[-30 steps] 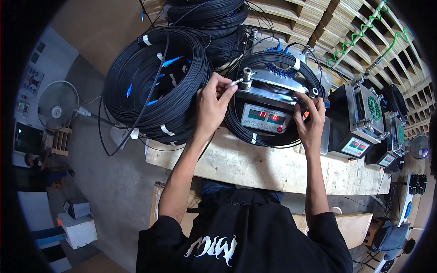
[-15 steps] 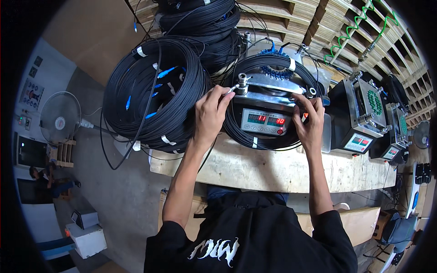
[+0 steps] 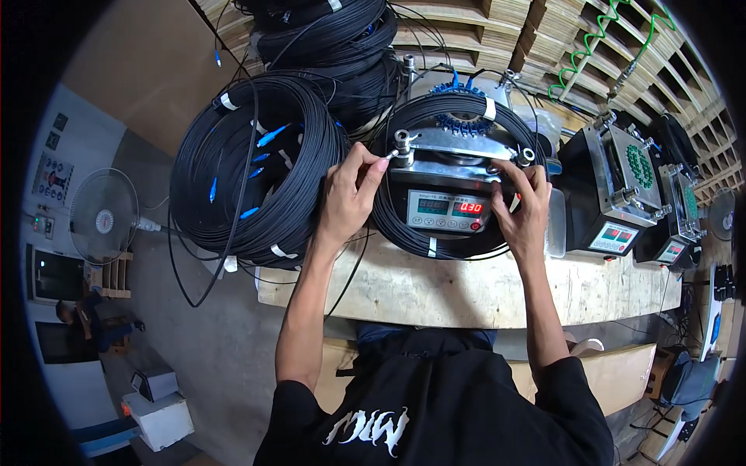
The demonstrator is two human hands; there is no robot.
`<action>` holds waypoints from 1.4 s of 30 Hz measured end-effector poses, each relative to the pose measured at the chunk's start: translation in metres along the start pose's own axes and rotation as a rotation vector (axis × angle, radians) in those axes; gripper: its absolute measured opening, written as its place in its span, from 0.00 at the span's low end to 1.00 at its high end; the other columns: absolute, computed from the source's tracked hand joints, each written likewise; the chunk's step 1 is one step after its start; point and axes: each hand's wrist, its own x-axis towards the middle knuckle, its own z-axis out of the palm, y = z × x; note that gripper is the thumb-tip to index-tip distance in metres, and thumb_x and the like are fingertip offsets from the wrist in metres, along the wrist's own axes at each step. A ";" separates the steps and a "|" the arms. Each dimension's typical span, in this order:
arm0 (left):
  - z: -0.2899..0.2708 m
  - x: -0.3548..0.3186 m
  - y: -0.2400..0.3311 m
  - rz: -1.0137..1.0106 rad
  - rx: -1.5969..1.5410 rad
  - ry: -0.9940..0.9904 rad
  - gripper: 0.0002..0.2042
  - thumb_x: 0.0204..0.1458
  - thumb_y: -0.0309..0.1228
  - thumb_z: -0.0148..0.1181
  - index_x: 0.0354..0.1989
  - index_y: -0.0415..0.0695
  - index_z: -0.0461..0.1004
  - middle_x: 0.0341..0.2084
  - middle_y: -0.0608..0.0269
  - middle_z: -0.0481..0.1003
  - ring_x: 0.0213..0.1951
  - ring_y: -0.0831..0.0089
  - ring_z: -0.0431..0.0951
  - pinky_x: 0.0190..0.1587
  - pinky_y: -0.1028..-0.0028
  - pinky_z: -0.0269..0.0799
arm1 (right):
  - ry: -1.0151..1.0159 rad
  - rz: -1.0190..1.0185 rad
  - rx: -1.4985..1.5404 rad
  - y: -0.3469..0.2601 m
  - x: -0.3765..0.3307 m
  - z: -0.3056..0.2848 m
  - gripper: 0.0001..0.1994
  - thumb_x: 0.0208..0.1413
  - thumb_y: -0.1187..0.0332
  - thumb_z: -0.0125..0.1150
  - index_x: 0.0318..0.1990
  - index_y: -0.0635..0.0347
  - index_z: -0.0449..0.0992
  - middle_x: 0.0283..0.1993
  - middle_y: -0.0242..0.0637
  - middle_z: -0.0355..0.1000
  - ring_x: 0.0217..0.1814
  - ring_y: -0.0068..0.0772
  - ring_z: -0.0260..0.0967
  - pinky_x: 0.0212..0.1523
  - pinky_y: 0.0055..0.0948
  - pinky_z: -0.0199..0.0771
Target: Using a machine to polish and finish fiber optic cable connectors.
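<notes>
In front of me stands a polishing machine (image 3: 435, 172) with a metal top, corner posts and a front panel (image 3: 447, 211) with lit digits. A ring of blue fibre connectors (image 3: 464, 124) sits on its top, and a coil of black cable (image 3: 406, 221) lies around it. My left hand (image 3: 350, 190) pinches the small metal lever (image 3: 392, 154) of the front left clamp post (image 3: 402, 141) between thumb and forefinger. My right hand (image 3: 526, 206) is closed by the front right clamp post (image 3: 527, 157), fingertips at its lever (image 3: 497, 168), which they partly hide.
A big coil of black cable (image 3: 311, 116) with loose blue connectors (image 3: 270, 137) inside stands at the left, more stacked coils (image 3: 326, 46) behind it. Two similar machines (image 3: 610, 194) (image 3: 674, 217) are at the right. The wooden table edge (image 3: 466, 307) runs before me.
The view has shifted slightly. Both hands keep their places at the front clamp posts. On the panel, the left display has gone dark and the right one's reading differs.
</notes>
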 end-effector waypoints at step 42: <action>0.010 -0.003 0.008 -0.184 0.032 -0.049 0.13 0.67 0.35 0.51 0.36 0.37 0.68 0.15 0.69 0.65 0.19 0.84 0.62 0.22 0.78 0.55 | 0.179 0.300 0.384 0.017 -0.020 -0.016 0.06 0.58 0.76 0.66 0.39 0.69 0.75 0.32 0.34 0.75 0.30 0.18 0.69 0.32 0.20 0.68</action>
